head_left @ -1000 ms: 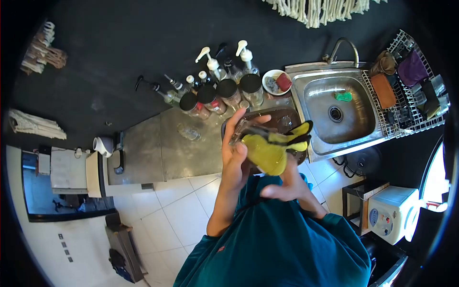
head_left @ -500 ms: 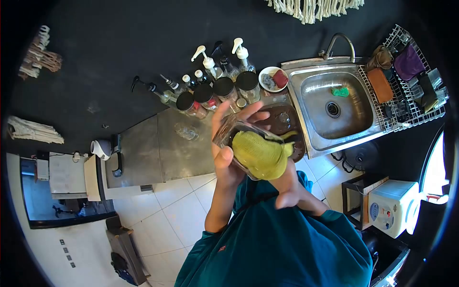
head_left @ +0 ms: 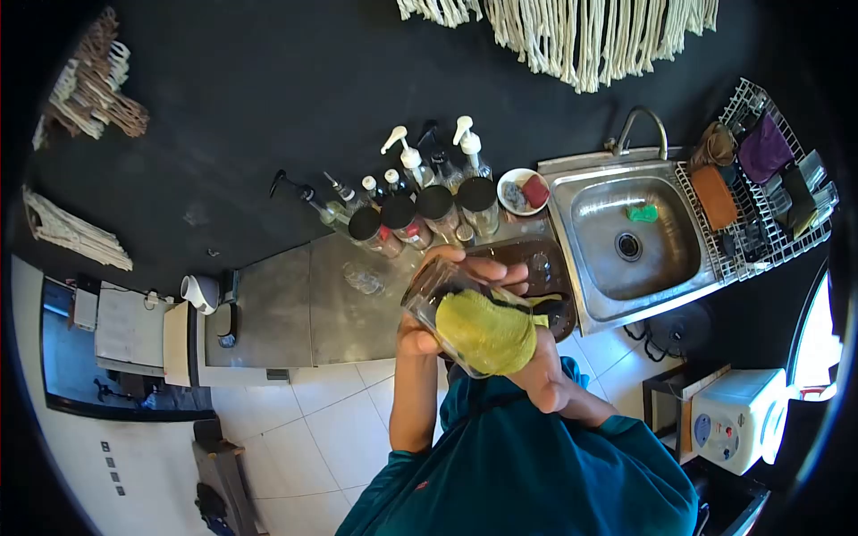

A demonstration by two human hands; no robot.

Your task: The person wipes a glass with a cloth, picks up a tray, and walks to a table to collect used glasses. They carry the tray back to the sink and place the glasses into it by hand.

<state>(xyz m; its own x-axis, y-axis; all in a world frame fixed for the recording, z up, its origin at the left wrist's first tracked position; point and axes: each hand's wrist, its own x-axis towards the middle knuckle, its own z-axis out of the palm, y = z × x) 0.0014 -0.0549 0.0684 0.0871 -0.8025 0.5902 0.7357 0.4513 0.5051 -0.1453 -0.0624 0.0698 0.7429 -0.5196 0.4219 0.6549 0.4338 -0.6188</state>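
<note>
My left hand is wrapped round a clear glass container, tilted on its side above the counter. Its thumb lies on the near side and the fingers come over the far side. Bunched at the container's mouth is a yellow-green cloth, partly in it as far as I can see. My right hand grips the cloth from the right; most of its fingers are covered by it. Behind my hands lies a brown tray, partly hidden. An empty clear glass rests on the steel counter to the left.
Several black-lidded jars and pump bottles line the wall. A white bowl sits beside the steel sink, which holds a green sponge. Farther right is a wire dish rack with cloths and glasses.
The camera view has tilted up, so the counter and sink appear lower. The cloth looks smoother and rounder at the container's mouth. Both hands keep their hold.
</note>
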